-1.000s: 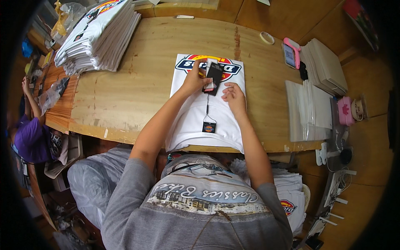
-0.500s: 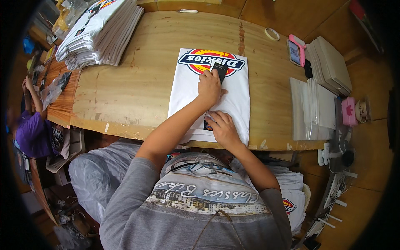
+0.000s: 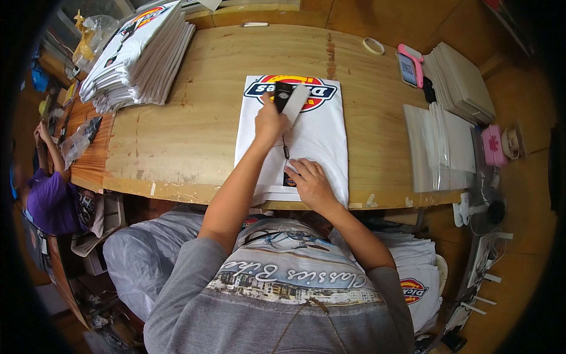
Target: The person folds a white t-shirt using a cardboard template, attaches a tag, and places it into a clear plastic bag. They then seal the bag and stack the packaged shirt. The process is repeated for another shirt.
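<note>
A folded white T-shirt [image 3: 306, 138] lies in front of me, its red, yellow and dark blue printed logo at the far end. Over the logo, my left hand [image 3: 271, 125] is closed on a hang tag [image 3: 283, 97], which is fanned into black and pale pieces. From it a thin black string with a small black seal [image 3: 286, 152] runs toward me. My right hand [image 3: 315, 184] rests on the near part of the shirt, fingers bent together beside a black label [image 3: 289, 178]. The string reaches its fingertips; whatever they pinch is hidden.
Folded white T-shirts [image 3: 141, 65] are stacked at the table's far left. Clear plastic sleeves [image 3: 436, 156], a phone [image 3: 407, 68] on a pink holder and a tape roll [image 3: 373, 46] occupy the right side. A person in purple [image 3: 53, 197] works at far left.
My left hand has shifted left and turned the hang tag, whose pieces are now spread apart, with the string showing. My right hand has stayed by the black label.
</note>
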### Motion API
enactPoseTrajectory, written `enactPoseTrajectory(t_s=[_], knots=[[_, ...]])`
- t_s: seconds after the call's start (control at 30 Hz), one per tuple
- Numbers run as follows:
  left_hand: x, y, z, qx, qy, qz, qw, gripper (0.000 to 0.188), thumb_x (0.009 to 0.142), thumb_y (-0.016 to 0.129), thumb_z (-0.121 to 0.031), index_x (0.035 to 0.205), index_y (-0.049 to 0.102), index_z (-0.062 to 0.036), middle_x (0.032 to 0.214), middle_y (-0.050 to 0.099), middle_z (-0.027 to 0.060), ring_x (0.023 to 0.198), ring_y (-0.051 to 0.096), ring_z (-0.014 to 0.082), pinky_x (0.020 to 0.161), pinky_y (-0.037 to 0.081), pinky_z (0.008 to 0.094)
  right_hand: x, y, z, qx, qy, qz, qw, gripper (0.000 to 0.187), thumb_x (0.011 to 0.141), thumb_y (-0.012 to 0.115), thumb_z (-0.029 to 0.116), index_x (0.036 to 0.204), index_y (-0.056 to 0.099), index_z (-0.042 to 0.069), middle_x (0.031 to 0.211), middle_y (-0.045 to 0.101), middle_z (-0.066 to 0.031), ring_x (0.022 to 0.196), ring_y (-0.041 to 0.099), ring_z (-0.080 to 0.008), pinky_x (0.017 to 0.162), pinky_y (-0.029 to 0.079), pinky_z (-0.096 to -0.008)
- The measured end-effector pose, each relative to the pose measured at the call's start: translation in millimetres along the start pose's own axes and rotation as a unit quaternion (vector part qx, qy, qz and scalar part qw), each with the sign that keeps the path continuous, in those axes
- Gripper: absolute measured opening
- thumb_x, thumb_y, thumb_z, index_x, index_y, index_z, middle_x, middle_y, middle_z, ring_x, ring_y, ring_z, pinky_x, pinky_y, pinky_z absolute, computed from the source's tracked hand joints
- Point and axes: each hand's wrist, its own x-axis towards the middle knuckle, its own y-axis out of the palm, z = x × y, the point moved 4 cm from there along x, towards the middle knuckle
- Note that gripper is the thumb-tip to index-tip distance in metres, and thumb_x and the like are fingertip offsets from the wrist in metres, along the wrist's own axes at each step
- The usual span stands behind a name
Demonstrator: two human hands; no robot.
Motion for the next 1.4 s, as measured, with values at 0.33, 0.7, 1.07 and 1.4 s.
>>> enactPoseTrajectory(t_s=[0.33,0.7,1.07,1.4], knots=[[-15,35,13,-0.715,-0.208,0.413,0.525,0.03,0.075,0.039,0.005,0.105,0.043,0.0015,0.082,0.048,0.0103,0.068,0.047,0.0163,0.06,0.043,0.0279,58,-16,-81,0.441,0.319,-0.173,0.821,0.025,0.078,0.06,0.007,0.101,0.052,0.002,0.088,0.058,-0.0053,0.074,0.056,-0.0133,0.065,0.046,-0.0255],[-9,18,11,-0.482,-0.2,0.301,0.799,0.037,0.09,0.026,-0.024,0.11,0.042,0.0036,0.097,0.056,0.0206,0.083,0.06,0.026,0.067,0.049,0.0303,99,-2,-103,0.57,0.387,-0.029,0.725,0.029,0.069,0.068,0.006,0.095,0.057,0.001,0.083,0.061,-0.0059,0.069,0.057,-0.0113,0.057,0.046,-0.0224],[-21,-7,18,0.017,0.28,0.012,0.96,0.031,0.078,0.054,-0.018,0.109,0.051,-0.0136,0.114,0.047,0.0123,0.106,0.043,0.0287,0.087,0.036,0.0397,67,-27,-43,0.107,0.116,-0.087,0.984,0.04,0.073,0.06,0.007,0.111,0.049,0.005,0.108,0.049,-0.014,0.102,0.046,-0.0293,0.085,0.038,-0.0349],[-15,20,25,0.245,0.386,0.08,0.886,0.038,0.086,0.038,-0.038,0.124,0.039,-0.0338,0.137,0.025,0.0036,0.124,0.026,0.0268,0.098,0.018,0.0509,-33,0,31,0.025,-0.077,0.13,0.988,0.039,0.077,0.047,0.013,0.115,0.046,0.001,0.123,0.043,-0.0109,0.115,0.04,-0.0236,0.094,0.033,-0.0374]])
